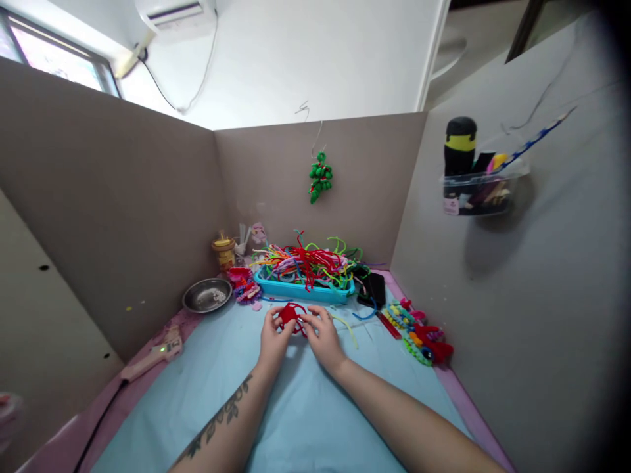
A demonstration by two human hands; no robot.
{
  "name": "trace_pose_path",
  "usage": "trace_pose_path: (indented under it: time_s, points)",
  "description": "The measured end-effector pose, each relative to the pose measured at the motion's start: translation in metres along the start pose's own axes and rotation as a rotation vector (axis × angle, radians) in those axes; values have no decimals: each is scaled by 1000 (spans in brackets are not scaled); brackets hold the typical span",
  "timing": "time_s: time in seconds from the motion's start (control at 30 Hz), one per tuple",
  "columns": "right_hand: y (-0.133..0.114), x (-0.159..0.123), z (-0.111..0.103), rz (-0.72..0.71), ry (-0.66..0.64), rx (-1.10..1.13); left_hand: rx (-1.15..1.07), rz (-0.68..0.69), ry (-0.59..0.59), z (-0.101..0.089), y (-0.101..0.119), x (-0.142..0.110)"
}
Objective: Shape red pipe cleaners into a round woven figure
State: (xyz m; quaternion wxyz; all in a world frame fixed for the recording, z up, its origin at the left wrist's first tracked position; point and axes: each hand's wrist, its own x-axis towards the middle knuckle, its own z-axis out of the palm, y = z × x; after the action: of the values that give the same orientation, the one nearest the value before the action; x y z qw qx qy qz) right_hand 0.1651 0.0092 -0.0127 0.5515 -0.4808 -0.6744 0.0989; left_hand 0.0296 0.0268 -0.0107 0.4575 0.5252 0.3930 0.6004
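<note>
Between my hands is a red piece of bent pipe cleaners (290,315), with a filled part on the left and open loops on the right. My left hand (274,332) grips its left side between thumb and fingers. My right hand (320,332) pinches its right edge, fingertips close to the left thumb. Both hands hover just above the pale blue table cover (305,420). Just beyond them stands a blue tray (300,290) heaped with pipe cleaners (315,263) in many colours. A loose yellow-green pipe cleaner (349,328) lies beside my right hand.
At left are a metal bowl (207,295) with small white bits and a glue gun (158,355) with a cord. A black phone (372,289), a red tool (388,325) and colourful finished pieces (419,335) lie at right. Grey partitions (315,217) enclose the table.
</note>
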Motion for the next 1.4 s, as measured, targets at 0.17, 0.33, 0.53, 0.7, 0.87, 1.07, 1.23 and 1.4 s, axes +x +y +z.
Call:
trace_pose_path:
  time_s: [0.17,0.33,0.53,0.7,0.87,1.07,1.23,1.4]
  points:
    - [3,1,1,47,-5,51,43,14,-9,2,4,-2]
    - [6,3,1,79,-3,60,162,61,0,4,8,-5]
    - [5,3,0,89,-22,91,200,81,-20,4,6,-5]
    - [4,3,0,99,-37,138,219,75,-33,5,7,-6]
    - [6,6,-2,107,-43,141,316,88,-28,5,9,-9]
    - [6,7,-4,100,-56,118,350,79,-57,6,12,-11]
    - [4,8,-5,83,-72,52,328,157,-69,6,10,-9]
    - [2,11,-8,80,-85,30,219,143,-111,5,5,-5]
